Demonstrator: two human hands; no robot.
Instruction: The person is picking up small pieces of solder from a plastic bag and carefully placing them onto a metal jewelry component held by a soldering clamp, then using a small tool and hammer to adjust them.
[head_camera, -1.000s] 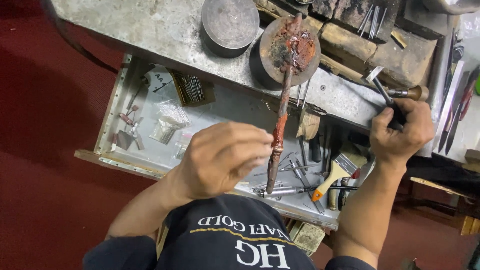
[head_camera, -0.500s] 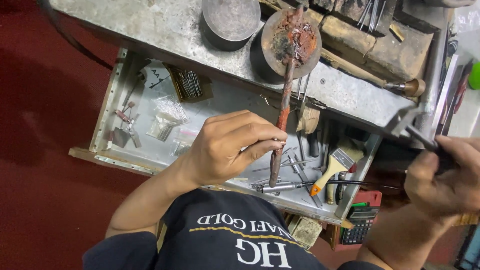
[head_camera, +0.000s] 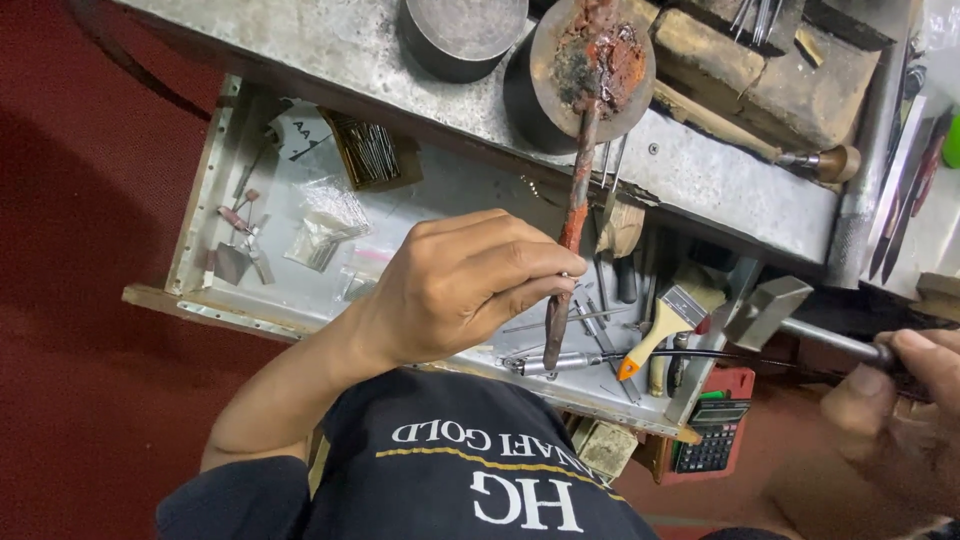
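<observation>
Over the open drawer (head_camera: 420, 215), the left hand (head_camera: 465, 285) pinches a rusty red rod (head_camera: 572, 225) — its crusted round head (head_camera: 592, 65) propped on the bench beyond the drawer, apparently for steadiness — while the right hand (head_camera: 905, 400) grips a small hammer (head_camera: 770, 312) just right of the drawer.

Rod (head_camera: 572, 225) in left hand (head_camera: 455, 285): rusty metal, rough, red-brown crust, ending in a round pad (head_camera: 592, 62) caked with cracked red and black residue. Hammer (head_camera: 765, 310) in right hand (head_camera: 905, 400): dull grey steel head, smooth shaft. Bench top (head_camera: 330, 50): sheet metal, matt, scratched and stained. Drawer (head_camera: 200, 180) at its front edge: thin metal, grimy rim. Brush (head_camera: 665, 325) in drawer: yellow glossy handle, pale bristles. Blocks (head_camera: 770, 70) at far edge: rough, brown, chipped. Bags (head_camera: 325, 225) in drawer: clear crinkled plastic.
</observation>
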